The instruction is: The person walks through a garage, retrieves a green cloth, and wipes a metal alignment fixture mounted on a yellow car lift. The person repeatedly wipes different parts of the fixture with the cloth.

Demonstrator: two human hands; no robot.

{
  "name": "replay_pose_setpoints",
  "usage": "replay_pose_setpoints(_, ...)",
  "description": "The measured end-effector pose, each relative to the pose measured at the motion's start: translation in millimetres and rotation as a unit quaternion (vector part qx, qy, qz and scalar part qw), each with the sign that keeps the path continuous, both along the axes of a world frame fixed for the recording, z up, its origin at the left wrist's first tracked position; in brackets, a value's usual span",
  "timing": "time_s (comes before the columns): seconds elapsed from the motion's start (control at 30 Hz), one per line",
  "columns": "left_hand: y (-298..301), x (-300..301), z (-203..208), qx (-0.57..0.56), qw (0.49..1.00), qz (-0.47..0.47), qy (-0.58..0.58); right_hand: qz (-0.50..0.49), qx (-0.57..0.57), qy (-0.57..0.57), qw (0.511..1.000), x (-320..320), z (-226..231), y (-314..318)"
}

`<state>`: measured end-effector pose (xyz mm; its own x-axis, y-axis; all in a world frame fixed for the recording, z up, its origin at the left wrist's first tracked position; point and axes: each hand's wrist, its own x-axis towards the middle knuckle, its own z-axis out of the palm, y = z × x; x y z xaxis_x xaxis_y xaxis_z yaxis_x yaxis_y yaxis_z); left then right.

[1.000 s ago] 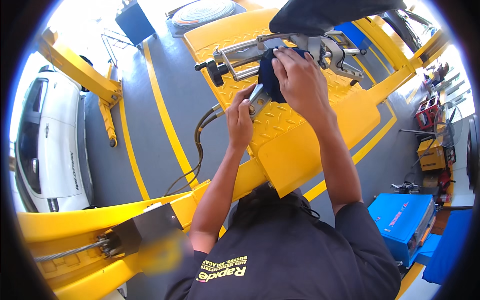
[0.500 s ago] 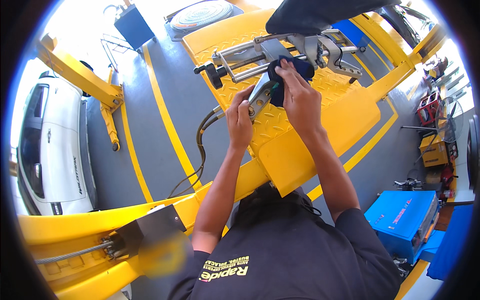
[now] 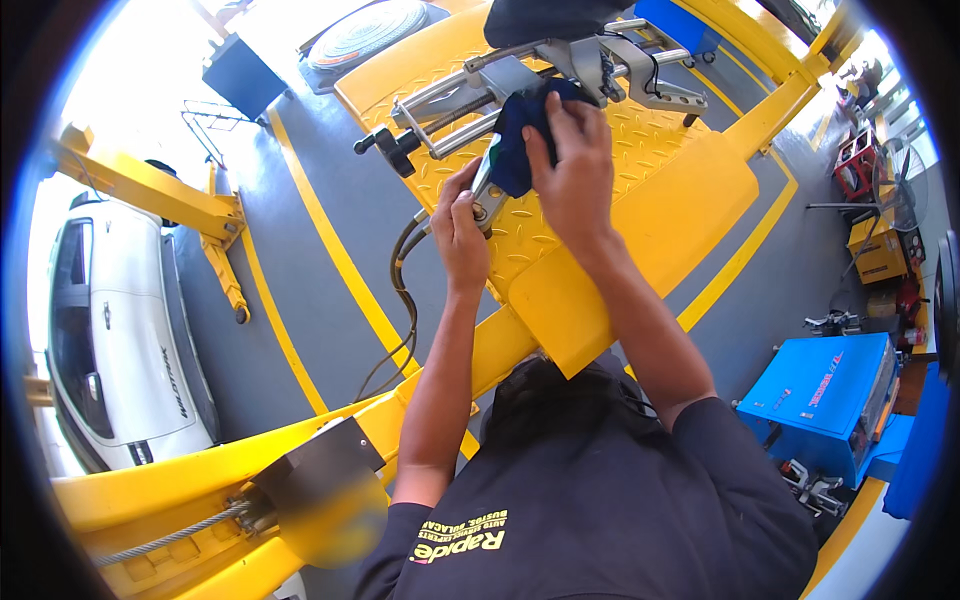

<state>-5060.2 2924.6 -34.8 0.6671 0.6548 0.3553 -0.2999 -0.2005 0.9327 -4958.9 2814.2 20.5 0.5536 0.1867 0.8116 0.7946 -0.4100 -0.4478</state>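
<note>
A silver wheel clamp (image 3: 447,143) with parallel rods, a threaded screw and a black knob (image 3: 391,152) rests on a yellow treadplate platform (image 3: 520,240). My left hand (image 3: 463,235) is closed around the near end of the clamp's metal arm (image 3: 484,186). With bent fingers, my right hand (image 3: 578,175) presses a dark blue cloth (image 3: 514,145) onto that arm, covering its upper part. Beyond my hands, a black padded-looking shape (image 3: 550,20) overhangs the clamp; its kind is unclear.
Hoses (image 3: 402,275) hang beside the platform's left edge. A yellow lift beam with a steel cable (image 3: 175,533) crosses at lower left. A white vehicle (image 3: 135,320) stands left. On the right are a blue cabinet (image 3: 815,385) and a fan (image 3: 893,200).
The view has shifted a little, so the clamp sits higher and further left. My right hand has drawn the cloth along the arm toward my left hand, covering more of it.
</note>
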Motion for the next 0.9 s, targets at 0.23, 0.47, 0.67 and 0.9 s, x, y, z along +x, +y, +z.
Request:
replay_pose_setpoints(0.23,3,0,-2,0.016,0.999,0.013,0.024,-0.016,-0.168,0.135,0.976,-19,-9,-11)
replay_pose_setpoints(0.47,3,-1,-4,0.012,1.000,0.006,0.007,-0.025,-0.086,0.107,0.990,-4,20,-9)
replay_pose_setpoints(0.67,3,-1,-4,0.002,1.000,-0.007,-0.018,0.041,-0.229,0.208,0.950,-2,4,-30)
replay_pose_setpoints(0.9,6,-5,-4,-0.006,1.000,-0.011,-0.003,-0.005,-0.132,-0.061,0.989,-23,18,-3)
